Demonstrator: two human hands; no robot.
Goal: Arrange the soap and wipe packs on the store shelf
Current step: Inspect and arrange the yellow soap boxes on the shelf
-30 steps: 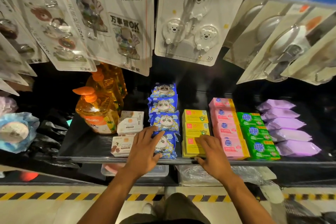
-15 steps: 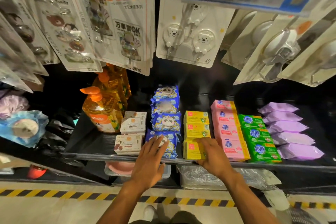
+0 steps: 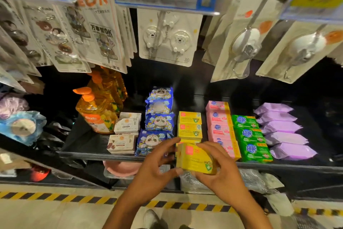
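step: fronting the yellow cardboard soap box (image 3: pixel 194 158) | my left hand (image 3: pixel 156 169) pinches its left end, my right hand (image 3: pixel 219 173) curls round its right | box tilted, just in front of the yellow soap row (image 3: pixel 189 125) | next: level it, seat it flush, I reckon

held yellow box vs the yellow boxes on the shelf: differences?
1. The held yellow box is gripped at its ends by the left hand and right hand. The shelved yellow boxes are untouched.
2. The held yellow box is tilted, out over the front edge of the shelf. The shelved yellow boxes lie squarely in a row.

Shared: the same yellow pack with a green shield mark.
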